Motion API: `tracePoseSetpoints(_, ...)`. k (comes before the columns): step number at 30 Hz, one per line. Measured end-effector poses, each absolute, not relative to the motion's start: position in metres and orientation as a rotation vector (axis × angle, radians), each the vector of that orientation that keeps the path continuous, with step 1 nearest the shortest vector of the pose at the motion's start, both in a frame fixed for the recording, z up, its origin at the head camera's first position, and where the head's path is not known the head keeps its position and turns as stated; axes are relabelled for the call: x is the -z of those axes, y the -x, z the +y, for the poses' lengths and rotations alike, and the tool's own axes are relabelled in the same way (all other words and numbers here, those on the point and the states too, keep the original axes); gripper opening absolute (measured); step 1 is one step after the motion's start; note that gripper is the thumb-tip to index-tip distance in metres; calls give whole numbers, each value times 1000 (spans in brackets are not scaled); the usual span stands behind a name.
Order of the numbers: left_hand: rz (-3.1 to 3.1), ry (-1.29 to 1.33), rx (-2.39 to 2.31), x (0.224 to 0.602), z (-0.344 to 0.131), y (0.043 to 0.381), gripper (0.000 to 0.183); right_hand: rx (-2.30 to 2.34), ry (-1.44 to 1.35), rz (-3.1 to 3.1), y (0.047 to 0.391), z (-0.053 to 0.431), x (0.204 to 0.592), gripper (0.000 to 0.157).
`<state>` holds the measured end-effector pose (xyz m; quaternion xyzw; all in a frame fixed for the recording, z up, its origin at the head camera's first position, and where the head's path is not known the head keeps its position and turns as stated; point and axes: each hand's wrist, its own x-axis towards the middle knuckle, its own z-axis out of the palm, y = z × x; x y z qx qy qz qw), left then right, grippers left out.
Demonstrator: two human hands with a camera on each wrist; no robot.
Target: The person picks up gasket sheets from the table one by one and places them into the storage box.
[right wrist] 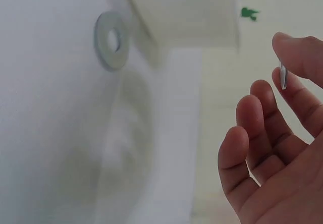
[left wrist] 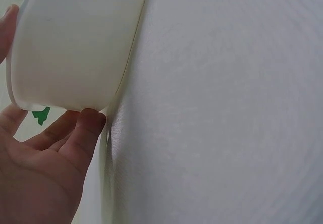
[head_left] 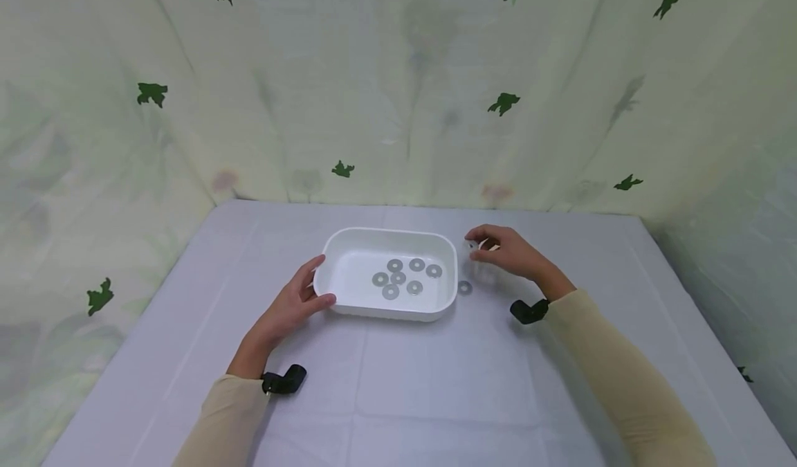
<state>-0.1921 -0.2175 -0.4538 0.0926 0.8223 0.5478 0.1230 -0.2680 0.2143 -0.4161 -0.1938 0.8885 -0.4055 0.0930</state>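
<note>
A white rectangular tray [head_left: 349, 306] with rounded corners stands on the table, several flat metal washers [head_left: 390, 292] lying spread on its floor. My left hand [head_left: 291, 309] grips the tray's left end, thumb at the front rim and fingers along the side. Just right of the tray, above the table, my right hand [head_left: 512, 251] pinches a washer [right wrist: 283, 76] between thumb and index finger; it shows edge-on in the right wrist view. The other fingers of that hand are loosely bent. Another washer [head_left: 464, 288] lies on the table close to the tray's right wall.
A white cloth [head_left: 429, 391] covers the table. Behind it hangs a pale curtain [head_left: 386, 107] with green leaf shapes, which also runs along both sides. Black wrist cameras [head_left: 284, 380] are strapped to both wrists, below beige sleeves.
</note>
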Motion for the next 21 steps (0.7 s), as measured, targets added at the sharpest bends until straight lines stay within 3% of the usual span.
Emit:
tracePoseSetpoints(9,2417,-277,-1587,454,-216,194,89,1233,671,2637,250,197,394,39)
tracePoseSetpoints(21,2374,-277,-1634,454,-218,192,90,1204,893,2665,234,178,397,35)
